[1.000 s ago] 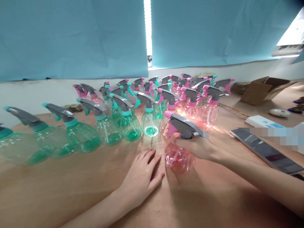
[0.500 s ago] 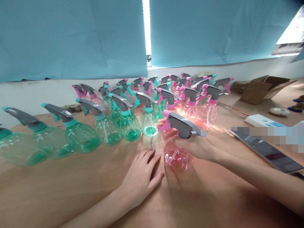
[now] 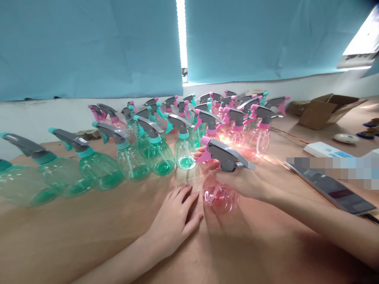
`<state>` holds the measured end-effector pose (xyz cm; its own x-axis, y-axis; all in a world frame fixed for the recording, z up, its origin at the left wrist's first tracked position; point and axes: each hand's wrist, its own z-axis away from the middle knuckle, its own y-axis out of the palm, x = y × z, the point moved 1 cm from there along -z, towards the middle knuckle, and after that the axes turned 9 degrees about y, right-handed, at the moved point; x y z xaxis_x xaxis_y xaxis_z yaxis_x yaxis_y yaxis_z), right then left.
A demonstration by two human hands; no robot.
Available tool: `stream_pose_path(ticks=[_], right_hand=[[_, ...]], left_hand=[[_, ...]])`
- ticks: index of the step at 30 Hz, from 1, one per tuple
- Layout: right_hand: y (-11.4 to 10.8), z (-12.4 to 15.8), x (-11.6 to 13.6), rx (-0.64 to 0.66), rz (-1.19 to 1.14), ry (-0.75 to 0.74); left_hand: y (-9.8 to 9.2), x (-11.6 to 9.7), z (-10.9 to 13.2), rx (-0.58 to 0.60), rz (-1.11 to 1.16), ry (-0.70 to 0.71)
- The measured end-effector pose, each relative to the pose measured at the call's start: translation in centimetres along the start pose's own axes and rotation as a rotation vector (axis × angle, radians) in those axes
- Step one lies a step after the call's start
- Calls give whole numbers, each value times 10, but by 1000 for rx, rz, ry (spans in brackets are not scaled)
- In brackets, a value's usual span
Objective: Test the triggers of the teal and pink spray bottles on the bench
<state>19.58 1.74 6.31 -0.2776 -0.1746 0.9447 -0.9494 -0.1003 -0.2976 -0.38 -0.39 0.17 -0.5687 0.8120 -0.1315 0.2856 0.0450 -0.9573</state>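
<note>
My right hand (image 3: 241, 180) is wrapped round the neck of a pink spray bottle (image 3: 220, 193) with a grey and pink trigger head (image 3: 222, 154), holding it just above the wooden table (image 3: 89, 232). My left hand (image 3: 174, 217) lies flat on the table with fingers stretched out, right beside the bottle's left side, holding nothing. Behind them stand rows of green spray bottles (image 3: 156, 152) and pink spray bottles (image 3: 257, 132), all with grey trigger heads.
More green bottles (image 3: 94, 165) line the left. A flat dark device (image 3: 331, 189) and a white box (image 3: 324, 150) lie to the right, with a cardboard box (image 3: 325, 110) behind. Blue curtains (image 3: 89, 47) hang over the back wall.
My right hand has carried the pink bottle slightly to the left and farther away, toward the rows. My left hand has stayed flat on the table.
</note>
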Motion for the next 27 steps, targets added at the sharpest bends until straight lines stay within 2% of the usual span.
stream_pose_path(ticks=[8, 17, 27], right_hand=[[1, 2, 3, -31, -35, 95], [0, 3, 4, -90, 31, 84], [0, 4, 8, -34, -12, 93]], left_hand=[[1, 0, -1, 10, 8, -4], [3, 2, 1, 11, 10, -1], [2, 0, 2, 43, 24, -15]])
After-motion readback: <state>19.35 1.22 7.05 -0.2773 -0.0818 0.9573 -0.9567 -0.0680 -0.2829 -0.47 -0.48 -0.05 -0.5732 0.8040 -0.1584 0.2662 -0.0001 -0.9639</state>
